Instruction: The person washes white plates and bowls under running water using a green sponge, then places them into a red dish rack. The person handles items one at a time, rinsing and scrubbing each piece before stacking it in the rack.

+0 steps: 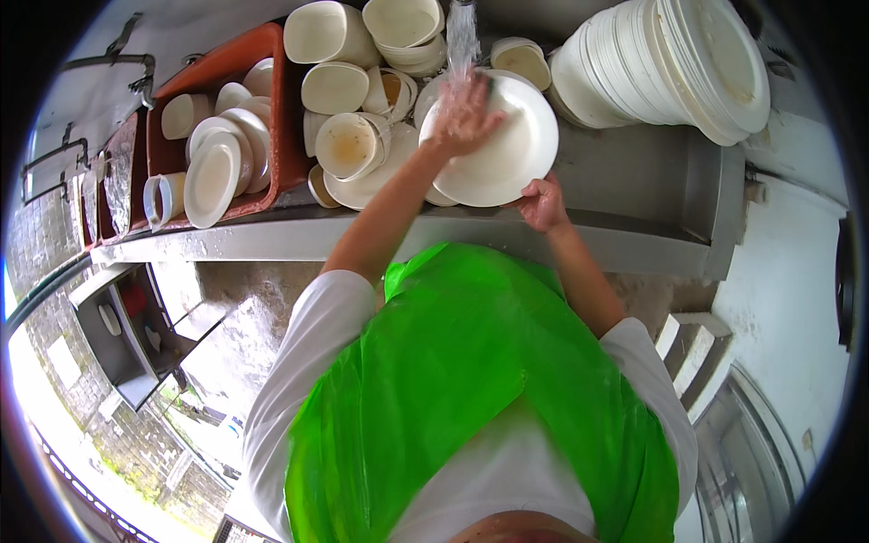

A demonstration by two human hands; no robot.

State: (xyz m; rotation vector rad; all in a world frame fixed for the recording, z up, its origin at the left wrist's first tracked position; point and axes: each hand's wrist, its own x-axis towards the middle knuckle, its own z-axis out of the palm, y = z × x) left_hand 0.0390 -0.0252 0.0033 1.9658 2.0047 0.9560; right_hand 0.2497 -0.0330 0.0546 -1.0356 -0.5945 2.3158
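My right hand (543, 203) grips the lower right rim of a white round plate (523, 146), which is tilted over the sink. Across the plate's upper left face lies my left hand (468, 115), palm down, with the thumb apart. A stream of tap water (463, 41) falls onto its fingers. Something small and dark green (490, 83) shows beside those fingertips; the splash and fingers hide whether it is held. More dishes sit partly hidden behind and under the plate. A small whitish bowl (521, 61) stands just beyond its far rim.
A tall leaning stack of white plates (611, 71) stands at the back right of the metal sink (624, 170). Whitish bowls (336, 88), some with brown residue, crowd the left. Beside them, a reddish-brown plastic tub (277, 129) holds plates and cups. The sink's front edge (271, 241) runs before me.
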